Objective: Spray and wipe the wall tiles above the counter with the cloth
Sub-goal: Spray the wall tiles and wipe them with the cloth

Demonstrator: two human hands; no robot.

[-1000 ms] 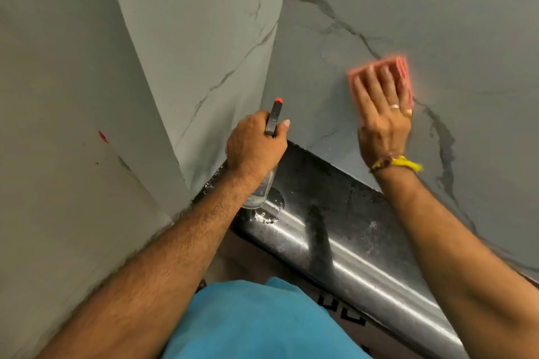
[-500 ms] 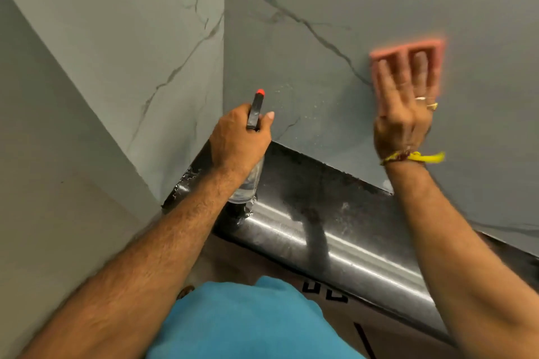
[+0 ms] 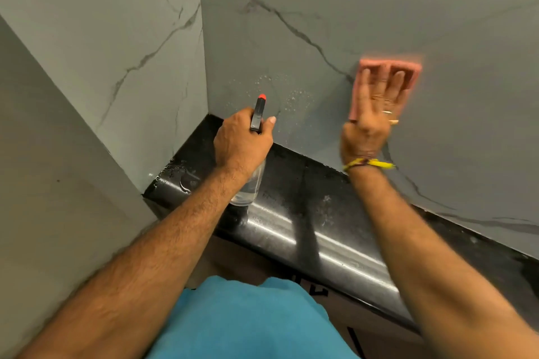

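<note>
While wiping: right hand (image 3: 368, 122) presses the cloth (image 3: 388, 67) flat-fingered on the wall tiles (image 3: 320, 3).
Droplets (image 3: 291, 99): left of the cloth, just beside, nearer the right hand.
Left hand (image 3: 242, 143): grips the spray bottle (image 3: 258, 114), nozzle toward the wall.

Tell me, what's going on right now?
Left hand grips spray bottle. Right hand presses cloth flat on wall tiles. Nothing in the way.

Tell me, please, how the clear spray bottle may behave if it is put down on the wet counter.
The spray bottle looks like thin clear plastic, so probably light. The black counter is glossy with droplets, so it may slide. Narrow and tall, it could tip easily.
</note>
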